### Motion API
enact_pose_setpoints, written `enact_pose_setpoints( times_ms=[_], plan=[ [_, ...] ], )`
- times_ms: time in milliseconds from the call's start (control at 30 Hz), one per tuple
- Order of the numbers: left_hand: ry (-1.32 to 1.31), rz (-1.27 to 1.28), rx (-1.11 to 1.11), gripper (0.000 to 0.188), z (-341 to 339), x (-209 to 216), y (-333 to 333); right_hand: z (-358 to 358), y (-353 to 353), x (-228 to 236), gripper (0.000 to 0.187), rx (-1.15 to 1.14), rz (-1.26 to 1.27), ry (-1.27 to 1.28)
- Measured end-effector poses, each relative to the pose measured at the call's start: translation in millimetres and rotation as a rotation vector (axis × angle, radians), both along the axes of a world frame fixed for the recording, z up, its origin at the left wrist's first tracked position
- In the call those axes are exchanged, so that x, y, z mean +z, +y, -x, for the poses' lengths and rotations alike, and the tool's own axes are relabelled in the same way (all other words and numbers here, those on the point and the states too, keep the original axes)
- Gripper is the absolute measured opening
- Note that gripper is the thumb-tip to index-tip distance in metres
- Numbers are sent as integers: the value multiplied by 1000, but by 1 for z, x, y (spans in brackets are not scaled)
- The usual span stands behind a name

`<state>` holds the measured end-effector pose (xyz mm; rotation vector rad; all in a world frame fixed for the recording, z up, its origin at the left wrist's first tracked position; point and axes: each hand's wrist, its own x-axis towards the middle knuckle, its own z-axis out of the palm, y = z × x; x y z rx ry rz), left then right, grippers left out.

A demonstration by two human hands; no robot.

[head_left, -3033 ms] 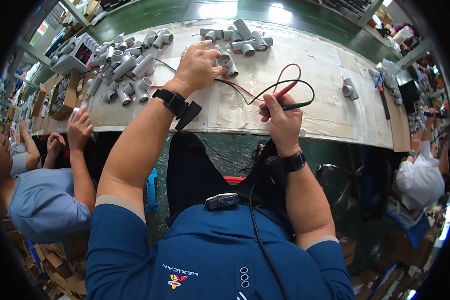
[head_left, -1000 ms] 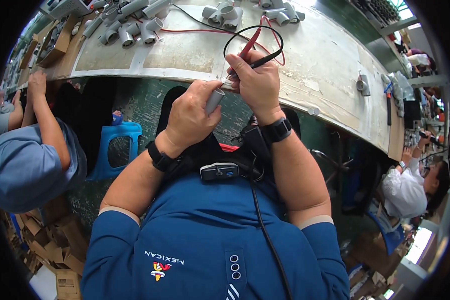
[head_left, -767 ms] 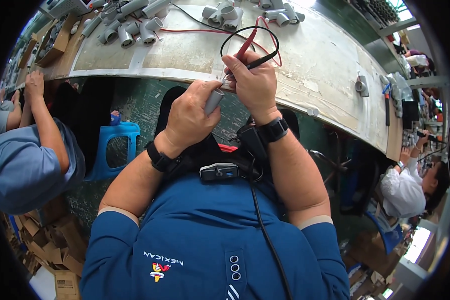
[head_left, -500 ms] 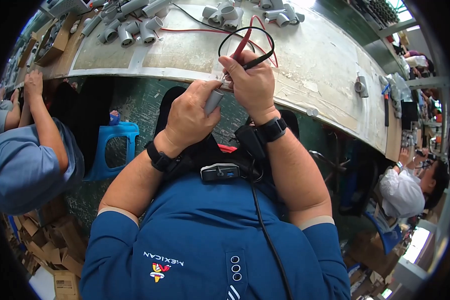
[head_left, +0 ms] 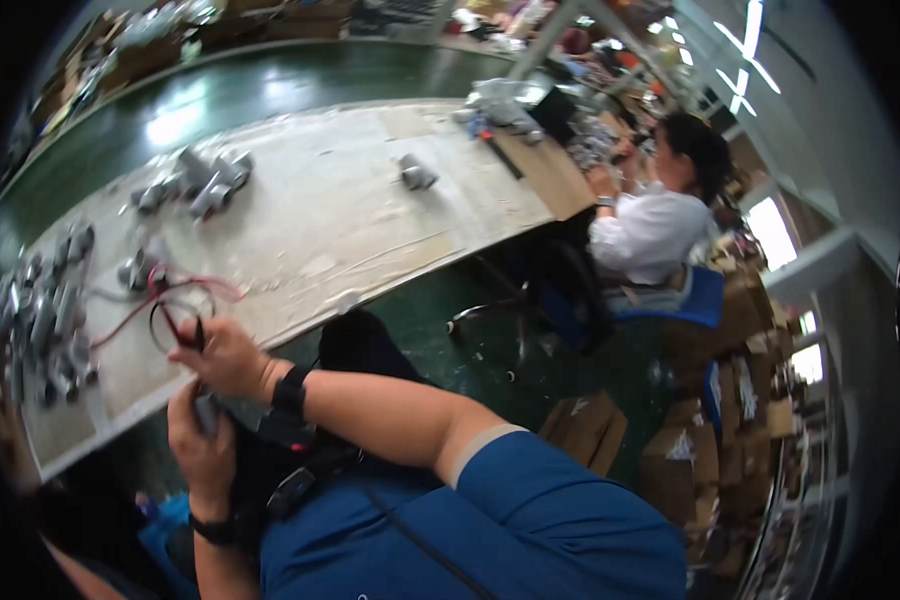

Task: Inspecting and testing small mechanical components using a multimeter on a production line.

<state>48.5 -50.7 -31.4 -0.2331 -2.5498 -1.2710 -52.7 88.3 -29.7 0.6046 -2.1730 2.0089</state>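
At eight o'clock our left hand (head_left: 200, 452) grasps a grey pipe piece (head_left: 206, 413), fingers curled around it, just off the table's near edge; right above, toward nine, our right hand (head_left: 228, 357) grips a red probe (head_left: 169, 320) and a black probe (head_left: 199, 335), their tips too blurred for us to make out. On the worktable (head_left: 300, 240) we see a heap of grey fittings (head_left: 42, 318) at nine, a smaller cluster (head_left: 213, 190) at ten, a lone fitting (head_left: 416, 176) near twelve, and beyond, at two, a co-worker (head_left: 640, 240) in white
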Motion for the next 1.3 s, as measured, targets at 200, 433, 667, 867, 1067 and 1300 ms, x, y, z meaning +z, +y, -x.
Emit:
enact_pose_setpoints(
  times_ms=[200, 433, 667, 867, 1067, 1300],
  plan=[
    [14, -10, -41, 48, 6, 11, 15, -1, 13, 12, 23, -62, -36, 23],
    [11, -16, -50, 50, 7, 7, 9, -3, 8, 12, 26, -73, 19, 60],
    [-4, 11, -76, 51, 10, -1, 4, -4, 9, 9, 26, -76, -25, 16],
    [-11, 47, -57, 52, 8, 6, 2, -1, 3, 8, 26, -58, -6, 5],
    [-12, 68, -72, 52, 11, 1, -1, 3, 1, 0, 27, -106, -61, 59],
    [-47, 34, -94, 52, 13, 2, 5, 2, 9, 2, 28, -129, -52, 51]
  ],
)
